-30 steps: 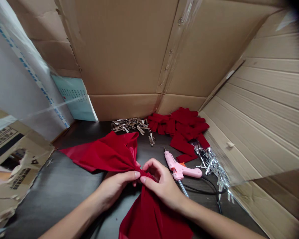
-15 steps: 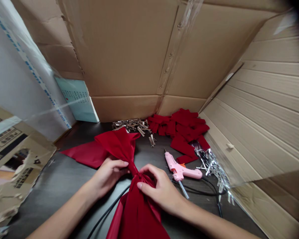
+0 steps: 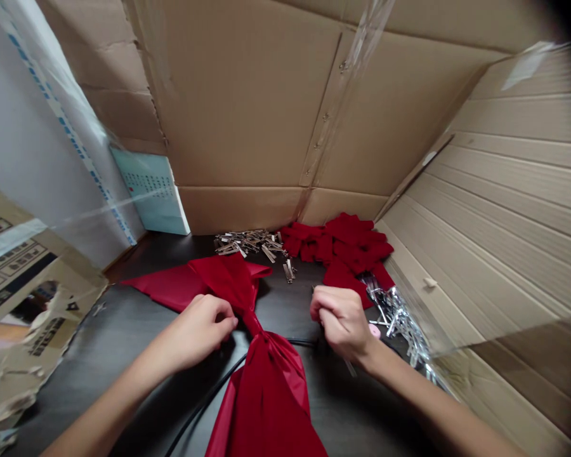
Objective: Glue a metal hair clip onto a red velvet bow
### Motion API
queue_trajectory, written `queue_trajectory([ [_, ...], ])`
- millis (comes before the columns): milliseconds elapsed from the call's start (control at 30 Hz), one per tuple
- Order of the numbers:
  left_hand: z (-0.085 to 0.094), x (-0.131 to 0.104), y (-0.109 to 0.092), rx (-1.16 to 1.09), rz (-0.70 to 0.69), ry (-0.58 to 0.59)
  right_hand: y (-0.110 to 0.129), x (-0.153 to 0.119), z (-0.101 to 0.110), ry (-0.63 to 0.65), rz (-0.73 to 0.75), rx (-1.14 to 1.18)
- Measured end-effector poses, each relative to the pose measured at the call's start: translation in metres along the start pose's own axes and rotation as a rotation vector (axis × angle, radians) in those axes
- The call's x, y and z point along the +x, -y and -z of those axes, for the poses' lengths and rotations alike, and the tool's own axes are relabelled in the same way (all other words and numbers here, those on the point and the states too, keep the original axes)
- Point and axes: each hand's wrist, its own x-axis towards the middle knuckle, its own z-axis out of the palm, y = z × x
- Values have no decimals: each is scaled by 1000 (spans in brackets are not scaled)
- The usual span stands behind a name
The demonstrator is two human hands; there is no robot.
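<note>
A large dark red ribbon bow (image 3: 271, 393) lies on the table, gathered at its narrow knot, its tails running down toward me. Just left of the knot is my left hand (image 3: 202, 330), its fingers curled together; whether anything is pinched in them is hidden. My right hand (image 3: 345, 320) is closed like a fist, apart from the bow and over the pink glue gun (image 3: 375, 331). Most of the glue gun is hidden behind that hand, with only the handle end and a bit of the glue stick showing. I cannot make out what the right fingers hold, if anything.
Metal hair clips (image 3: 252, 242) lie in a pile at the back, beside stacked red fabric pieces (image 3: 356, 244). Silver twist strips (image 3: 404, 324) are heaped on the right. A black cable (image 3: 204, 403) crosses the table. Cardboard walls (image 3: 247, 114) and a light blue booklet (image 3: 152, 190) stand behind.
My right hand has let go of the bow's knot and moved right, over the glue gun. My left hand has drawn slightly away from the knot, fingers curling in.
</note>
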Motion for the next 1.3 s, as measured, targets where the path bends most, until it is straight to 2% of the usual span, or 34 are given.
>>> queue_trajectory([
  [100, 3, -5, -8, 171, -35, 33, -6, 15, 14, 48, -104, -163],
  [200, 4, -7, -9, 212, -34, 45, -11, 35, 18, 225, -308, -486],
  [267, 4, -6, -7, 216, -37, 47, -16, 47, 13, 299, -345, -554],
  [400, 3, -7, -7, 214, -77, 25, -29, 63, -11, 402, -407, -578],
  [500, 3, -9, -12, 227, -129, -32, -38, 68, -31, 433, -465, -562],
  [633, 4, -13, -21, 225, -219, -115, -41, 76, -36, 427, -527, -443],
  [767, -1, -21, -23, 157, -399, -279, -21, 75, -20, 409, -550, -180],
  [867, -12, -27, -22, 34, -519, -390, 10, 54, -13, 397, -540, 74],
  [900, -17, -29, -22, -24, -538, -386, 21, 43, -13, 377, -545, 196],
  [967, -25, -31, -22, -114, -554, -350, 42, 22, -18, 273, -656, 850],
  [1000, -29, -31, -22, -141, -563, -330, 50, 13, -22, 246, -694, 1086],
  [1067, -35, -31, -23, -166, -581, -309, 61, 0, -30, 218, -745, 1388],
  [1167, -39, -31, -25, -218, -579, -282, 65, -7, -39, 171, -781, 1586],
  [1300, -40, -30, -27, -352, -496, -191, 59, -8, -43, 180, -782, 1664],
])
